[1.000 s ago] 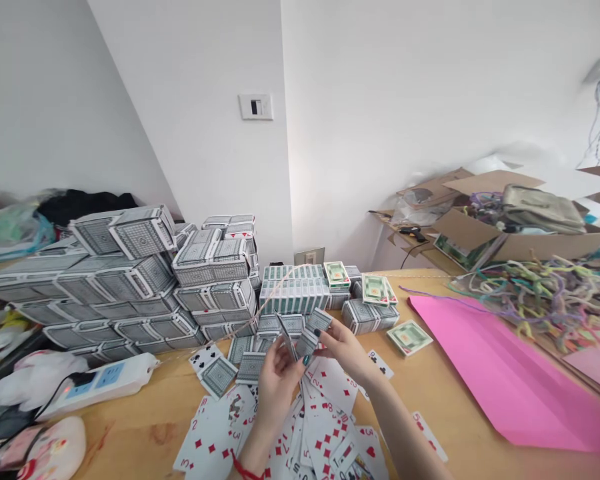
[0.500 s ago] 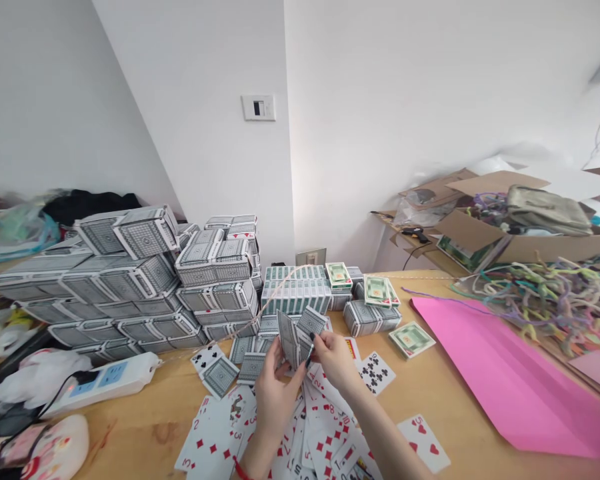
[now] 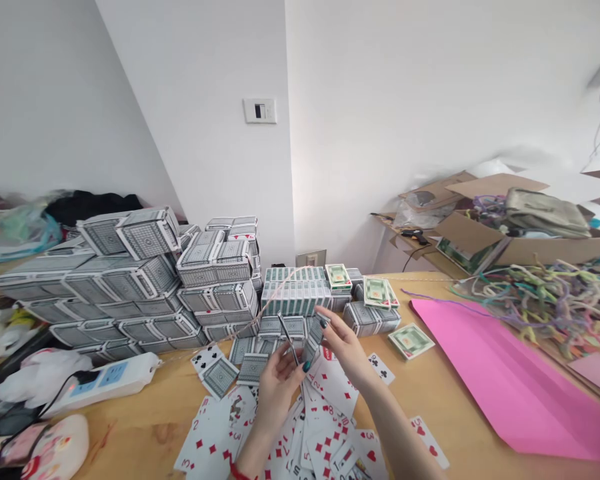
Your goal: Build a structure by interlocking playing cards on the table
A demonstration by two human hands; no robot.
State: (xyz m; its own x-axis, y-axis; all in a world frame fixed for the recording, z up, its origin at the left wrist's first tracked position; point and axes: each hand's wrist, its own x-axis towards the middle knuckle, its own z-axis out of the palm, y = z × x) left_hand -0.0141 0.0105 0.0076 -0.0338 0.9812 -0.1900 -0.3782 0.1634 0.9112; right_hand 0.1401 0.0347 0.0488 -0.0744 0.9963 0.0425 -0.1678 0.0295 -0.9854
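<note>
Dark-nailed fingers of my left hand point(image 3: 281, 381) are closed around grey-backed playing cards point(image 3: 313, 340), held up on edge above the table. One card point(image 3: 287, 333) stands almost edge-on between thumb and fingers. My right hand point(image 3: 346, 348) grips the far right side of the cards, its fingers curled over the top. Under both hands lies a loose spread of face-up cards point(image 3: 325, 437), mostly diamonds. Several face-down cards point(image 3: 254, 368) lie to the left of my left hand. A six of clubs point(image 3: 381, 371) is partly behind my right wrist.
Card-covered blocks point(image 3: 130, 273) are stacked high at the left. Green card packs point(image 3: 411, 340) and a pink sheet point(image 3: 505, 380) lie to the right. A power strip point(image 3: 105, 383) sits at left. Tangled yarn point(image 3: 545, 300) and an open carton point(image 3: 540, 247) are at far right.
My right hand has risen slightly and moved right along the held cards. The cards have turned, so the left one now shows nearly edge-on.
</note>
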